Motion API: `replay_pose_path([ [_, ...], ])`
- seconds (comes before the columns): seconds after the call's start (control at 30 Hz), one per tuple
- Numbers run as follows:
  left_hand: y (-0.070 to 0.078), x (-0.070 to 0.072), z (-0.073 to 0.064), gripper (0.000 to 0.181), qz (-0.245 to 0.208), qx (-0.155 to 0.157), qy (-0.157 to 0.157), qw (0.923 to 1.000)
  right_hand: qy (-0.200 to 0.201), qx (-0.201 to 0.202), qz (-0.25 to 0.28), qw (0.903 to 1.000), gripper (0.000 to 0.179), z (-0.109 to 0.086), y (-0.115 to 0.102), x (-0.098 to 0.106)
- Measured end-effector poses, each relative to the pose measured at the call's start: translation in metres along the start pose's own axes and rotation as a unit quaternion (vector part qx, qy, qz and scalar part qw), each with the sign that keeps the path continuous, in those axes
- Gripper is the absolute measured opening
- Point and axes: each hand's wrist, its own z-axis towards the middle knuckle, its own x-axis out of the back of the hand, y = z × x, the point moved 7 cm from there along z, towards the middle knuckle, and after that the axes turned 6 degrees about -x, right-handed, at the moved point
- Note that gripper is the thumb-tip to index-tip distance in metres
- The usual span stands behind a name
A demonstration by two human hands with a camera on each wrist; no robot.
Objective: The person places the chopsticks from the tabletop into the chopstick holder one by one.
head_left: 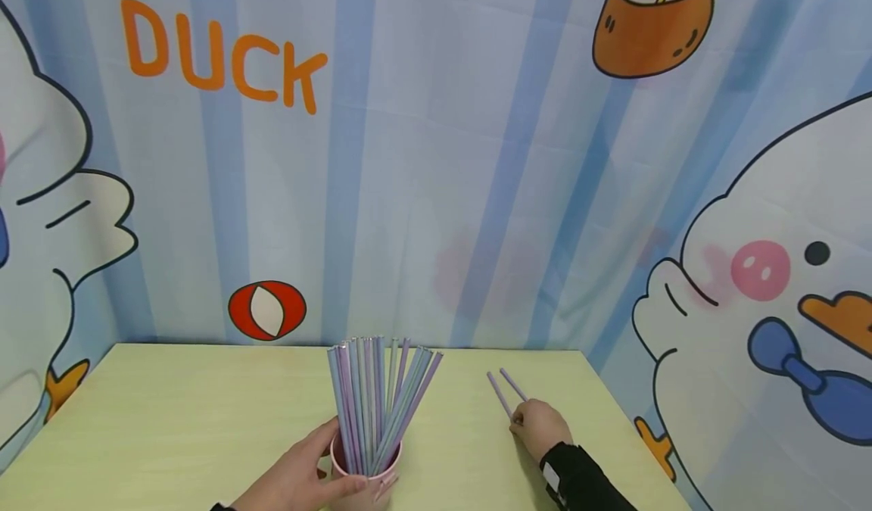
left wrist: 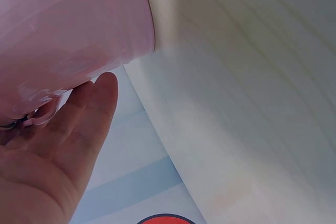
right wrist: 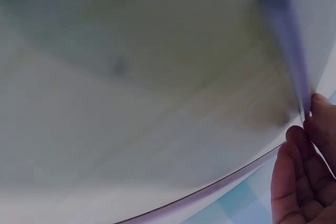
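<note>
In the head view, a pink cup [head_left: 359, 500] stands at the table's front, filled with a bundle of pastel purple, blue and green straws [head_left: 368, 405]. My left hand [head_left: 303, 469] holds this cup from its left side, thumb across the front and fingers behind. The left wrist view shows the fingers along the cup's glossy wall [left wrist: 79, 30], beside a small pink loop. To the right, my right hand [head_left: 541, 429] pinches a purple straw [head_left: 499, 394] low over the table. A second purple straw [head_left: 514, 384] lies beside it, partly hidden by the hand.
The pale yellow wood-grain table [head_left: 204, 412] ends at a blue-and-white striped cloth backdrop [head_left: 409, 193] printed with ducks and a red ball. A black sleeve [head_left: 579, 477] with a white patch covers the right wrist.
</note>
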Motion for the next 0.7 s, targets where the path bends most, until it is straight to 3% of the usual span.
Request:
replay_pose_path([
  [0.3,0.000,0.000,-0.001,0.086,0.003,0.000,-0.001,1.0000,0.014,0.034,0.020,0.9991,0.010,-0.002,-0.014,-0.004],
  [0.57,0.000,0.000,-0.001,0.085,0.002,-0.001,-0.002,1.0000,-0.033,0.026,0.066,0.9969,0.021,-0.001,-0.018,-0.014],
  [0.7,0.000,0.001,-0.001,0.085,0.001,-0.003,-0.001,1.0000,-0.029,0.023,0.090,0.9953,0.026,0.000,-0.025,-0.005],
])
